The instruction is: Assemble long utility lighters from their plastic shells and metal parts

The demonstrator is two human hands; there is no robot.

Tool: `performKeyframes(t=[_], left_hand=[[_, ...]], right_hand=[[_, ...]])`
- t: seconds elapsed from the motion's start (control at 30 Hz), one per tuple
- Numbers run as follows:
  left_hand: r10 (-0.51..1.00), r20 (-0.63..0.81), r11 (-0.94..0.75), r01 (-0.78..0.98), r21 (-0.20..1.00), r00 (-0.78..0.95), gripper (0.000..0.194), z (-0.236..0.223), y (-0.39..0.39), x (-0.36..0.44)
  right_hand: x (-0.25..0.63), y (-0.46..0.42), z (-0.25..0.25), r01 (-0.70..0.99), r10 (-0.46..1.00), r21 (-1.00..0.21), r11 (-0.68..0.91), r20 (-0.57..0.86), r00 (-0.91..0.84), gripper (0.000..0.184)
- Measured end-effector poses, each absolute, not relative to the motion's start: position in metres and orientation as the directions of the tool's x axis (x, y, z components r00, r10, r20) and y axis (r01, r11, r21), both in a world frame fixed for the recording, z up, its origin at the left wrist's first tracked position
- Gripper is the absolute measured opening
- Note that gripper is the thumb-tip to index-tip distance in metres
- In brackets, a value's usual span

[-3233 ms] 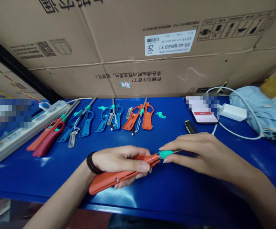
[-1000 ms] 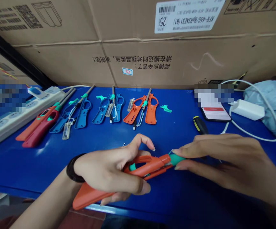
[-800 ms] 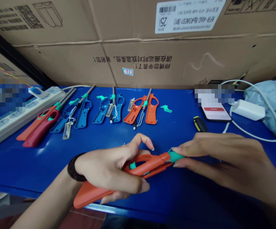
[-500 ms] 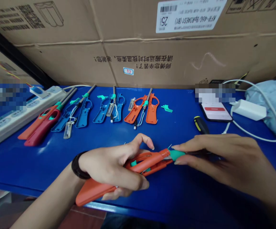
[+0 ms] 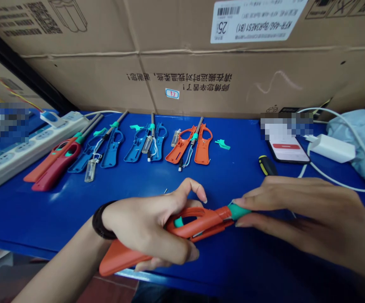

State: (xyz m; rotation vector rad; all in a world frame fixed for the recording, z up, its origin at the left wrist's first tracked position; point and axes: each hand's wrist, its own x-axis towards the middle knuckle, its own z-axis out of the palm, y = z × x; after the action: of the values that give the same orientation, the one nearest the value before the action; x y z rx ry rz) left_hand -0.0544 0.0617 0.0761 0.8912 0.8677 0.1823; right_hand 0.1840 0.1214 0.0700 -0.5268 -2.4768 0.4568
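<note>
My left hand [image 5: 147, 225] is wrapped round the handle of an orange stick lighter [image 5: 182, 229], forefinger raised and curled above the trigger opening. The lighter's two shell halves gape slightly near the front. My right hand [image 5: 305, 214] pinches the teal collar [image 5: 237, 210] at the lighter's nose between thumb and fingers; the metal tube beyond it is hidden under that hand. Both hands hover just above the blue table [image 5: 75, 202] near its front edge.
At the back lie an opened orange lighter [image 5: 190, 145], two opened blue lighters [image 5: 146, 145], a closed red and a closed orange lighter [image 5: 56, 162] and a loose teal part [image 5: 222, 144]. A power strip [image 5: 18, 149] is left; a phone [image 5: 286, 147], charger [image 5: 332, 148] and screwdriver handle [image 5: 267, 165] right. Cardboard boxes [image 5: 201, 63] wall the back.
Over three seconds my left forefinger lifted off the lighter body and the shell halves show a gap. In the last second the hands and lighter barely shifted.
</note>
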Motion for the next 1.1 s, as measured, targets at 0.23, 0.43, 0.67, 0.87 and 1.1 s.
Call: performKeyframes(t=[0.23, 0.43, 0.67, 0.87, 1.1], left_hand=[[0.479, -0.600, 0.639, 0.215, 0.739, 0.641, 0.043, 0.076, 0.063, -0.055], [0.464, -0.583, 0.631, 0.213, 0.746, 0.667, 0.047, 0.074, 0.064, -0.055], [0.451, -0.558, 0.662, 0.159, 0.733, 0.697, 0.031, 0.073, 0.068, -0.054], [0.533, -0.510, 0.551, 0.180, 0.815, 0.675, 0.042, 0.066, 0.070, -0.053], [0.563, -0.443, 0.540, 0.096, 0.836, 0.698, 0.034, 0.060, 0.069, -0.055]], right_hand=[[0.185, 0.124, 0.073, 0.233, 0.455, -0.490, 0.840, 0.403, -0.794, 0.011], [0.186, 0.126, 0.075, 0.210, 0.424, -0.517, 0.830, 0.340, -0.840, 0.012], [0.190, 0.128, 0.075, 0.179, 0.377, -0.531, 0.828, 0.291, -0.879, 0.012], [0.187, 0.124, 0.077, 0.210, 0.449, -0.559, 0.802, 0.332, -0.830, 0.010], [0.190, 0.124, 0.074, 0.209, 0.470, -0.535, 0.819, 0.415, -0.779, 0.012]])
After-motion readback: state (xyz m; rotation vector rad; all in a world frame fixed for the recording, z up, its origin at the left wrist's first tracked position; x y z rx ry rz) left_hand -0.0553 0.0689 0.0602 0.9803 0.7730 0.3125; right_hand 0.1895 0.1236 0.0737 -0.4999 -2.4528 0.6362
